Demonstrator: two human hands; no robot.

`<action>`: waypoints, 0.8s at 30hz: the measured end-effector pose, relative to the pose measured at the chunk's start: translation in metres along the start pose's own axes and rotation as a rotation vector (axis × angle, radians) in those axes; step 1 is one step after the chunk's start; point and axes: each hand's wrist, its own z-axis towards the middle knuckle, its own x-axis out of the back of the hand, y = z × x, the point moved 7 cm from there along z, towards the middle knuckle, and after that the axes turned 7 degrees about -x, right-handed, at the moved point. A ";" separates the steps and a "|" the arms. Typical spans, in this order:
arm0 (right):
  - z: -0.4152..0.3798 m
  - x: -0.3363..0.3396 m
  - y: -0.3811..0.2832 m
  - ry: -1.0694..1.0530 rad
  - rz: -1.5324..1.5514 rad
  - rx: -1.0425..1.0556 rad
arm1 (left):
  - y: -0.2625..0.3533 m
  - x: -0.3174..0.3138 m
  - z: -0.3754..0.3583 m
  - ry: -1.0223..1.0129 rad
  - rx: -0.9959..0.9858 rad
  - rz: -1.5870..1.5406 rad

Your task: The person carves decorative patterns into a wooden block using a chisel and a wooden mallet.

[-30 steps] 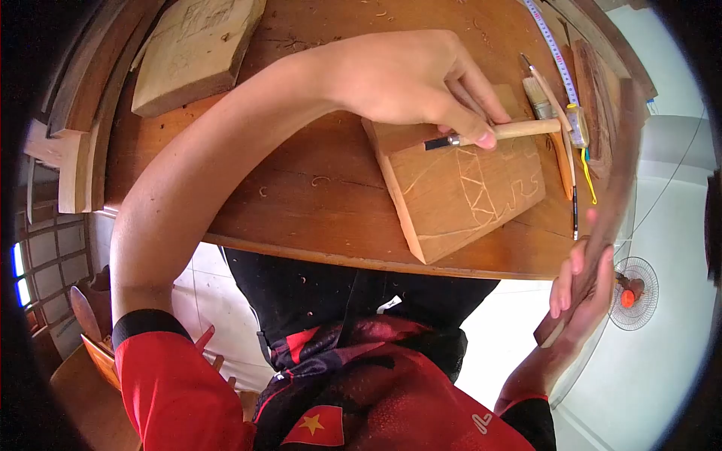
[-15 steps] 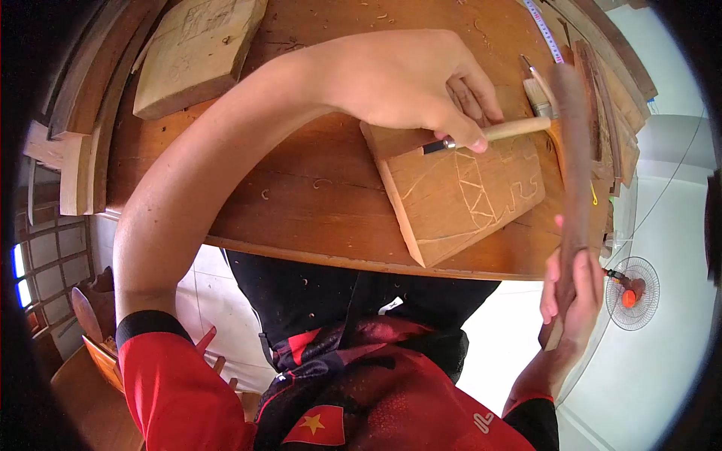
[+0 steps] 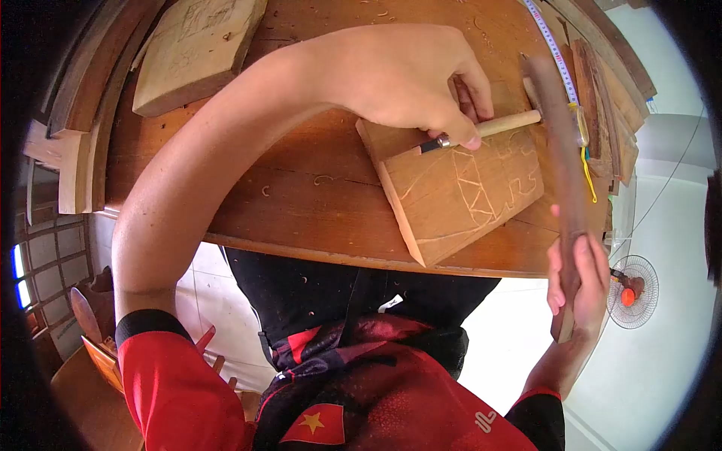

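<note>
Pinching a chisel [image 3: 515, 122] by its pale handle between thumb and fingers of the left hand [image 3: 410, 83], closed snugly on it. Slanting its blade end over the left part of a carved board [image 3: 436, 199], flat on the desk [image 3: 301, 188]. Wrapping the right hand [image 3: 590, 282] firmly around the lower end of a wooden bar [image 3: 571, 180], blurred higher up. Cannot tell if touching bar to handle. Seeing a tape measure [image 3: 580, 126] just beyond.

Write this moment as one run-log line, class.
left hand: pinching chisel, tip at carved board | right hand: gripping wooden bar | wooden bar: blurred, beside chisel handle end, contact unclear
</note>
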 end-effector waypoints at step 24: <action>-0.005 -0.004 -0.008 -0.032 0.018 0.157 | 0.052 0.024 -0.027 -0.070 -0.188 0.009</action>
